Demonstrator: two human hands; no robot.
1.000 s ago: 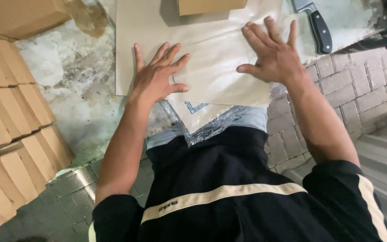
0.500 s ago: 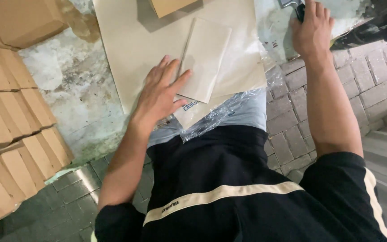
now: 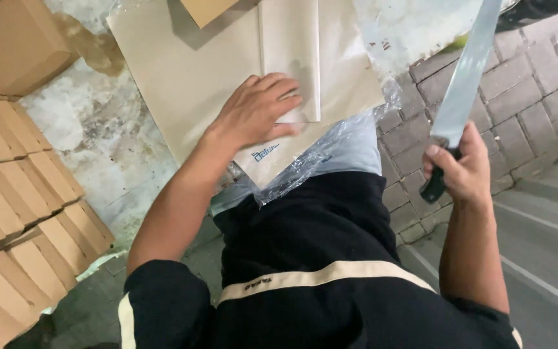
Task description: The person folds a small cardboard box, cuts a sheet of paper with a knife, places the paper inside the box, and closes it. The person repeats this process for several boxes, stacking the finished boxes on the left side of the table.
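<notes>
The left hand [image 3: 256,110] lies flat, fingers spread, pinning a folded paper sheet [image 3: 290,52] on the stack of tan paper [image 3: 182,77]. The right hand [image 3: 460,171] holds a long knife [image 3: 463,77] raised at the right, fingers wrapped around its black handle. The stained concrete slab [image 3: 79,129] meets brick paving [image 3: 518,84] on the right; cardboard boxes [image 3: 14,194] are stacked on the left.

2 hands [image 3: 256,113], 1 knife [image 3: 463,84], 1 folded paper sheet [image 3: 290,45], several cardboard boxes [image 3: 20,194].
</notes>
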